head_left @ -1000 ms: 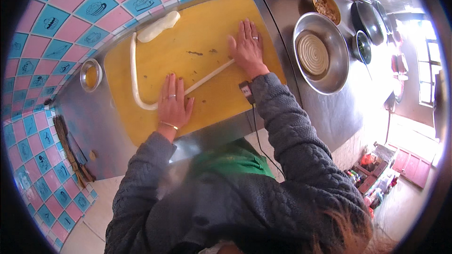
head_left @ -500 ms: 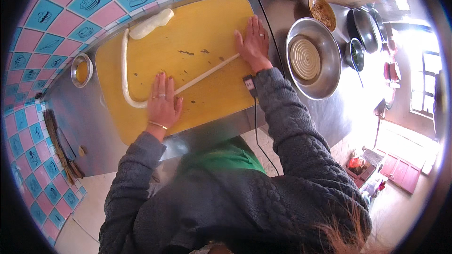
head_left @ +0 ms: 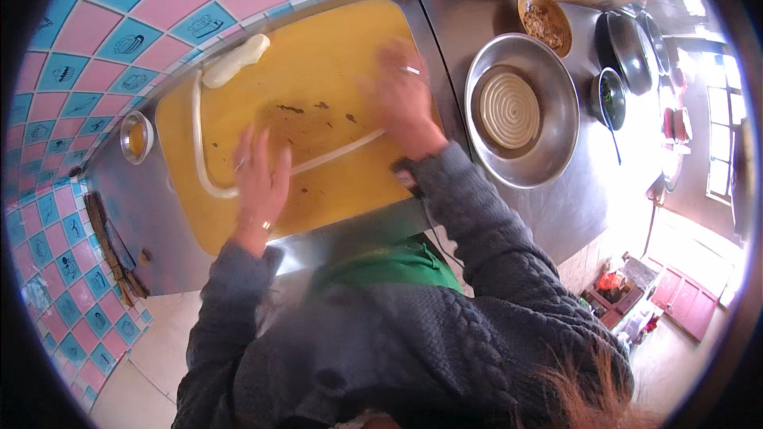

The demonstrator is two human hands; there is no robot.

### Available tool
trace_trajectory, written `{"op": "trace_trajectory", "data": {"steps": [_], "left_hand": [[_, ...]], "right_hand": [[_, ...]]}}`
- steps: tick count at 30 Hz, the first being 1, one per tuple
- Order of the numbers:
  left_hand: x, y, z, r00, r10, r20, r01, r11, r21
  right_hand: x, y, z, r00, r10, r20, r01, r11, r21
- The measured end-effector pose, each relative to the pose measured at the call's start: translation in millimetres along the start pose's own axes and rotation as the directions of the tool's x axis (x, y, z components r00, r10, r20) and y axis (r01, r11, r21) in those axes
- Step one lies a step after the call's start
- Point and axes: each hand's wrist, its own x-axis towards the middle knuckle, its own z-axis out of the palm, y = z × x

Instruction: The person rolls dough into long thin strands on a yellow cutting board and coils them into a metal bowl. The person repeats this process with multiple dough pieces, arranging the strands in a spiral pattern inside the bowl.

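Note:
A long, thin dough rope [head_left: 334, 151] lies on the yellow board [head_left: 342, 24], bending up along the board's left side. My left hand [head_left: 262, 179] rests over the rope near its bend, fingers apart and blurred by motion. At the rope's right end is my right hand [head_left: 404, 99], more smeared, its fingers stretched forward and holding nothing that shows. Whether either palm presses on the dough is hard to tell. A thicker white dough piece [head_left: 236, 61] lies at the board's far left edge.
To the right stands a wide steel bowl [head_left: 556, 139] with a coiled dough spiral [head_left: 509, 110]. Behind it are a bowl of crumbly brown food [head_left: 544, 25] and a small bowl of greens [head_left: 608, 95]. A small bowl of yellow liquid [head_left: 137, 139] stands left. A dark cable [head_left: 433, 226] hangs over the front edge.
My right hand has moved left and toward me, off its flat place near the board's right edge. My left hand has shifted slightly. The view has turned a little.

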Motion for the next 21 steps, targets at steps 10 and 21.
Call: {"op": "trace_trajectory", "data": {"steps": [10,21], "left_hand": [[-35.6,73.1,48.4,0.879,0.477,0.023,-0.476,0.878,-0.045],[-52.0,12.5,49.2,0.943,0.307,0.128,-0.324,0.934,0.15]], "right_hand": [[-121.4,-16.4,-6.7,0.895,-0.445,-0.042,0.446,0.884,0.138],[-127.5,14.2,-22.3,0.967,-0.247,-0.064,0.246,0.969,-0.025]]}}
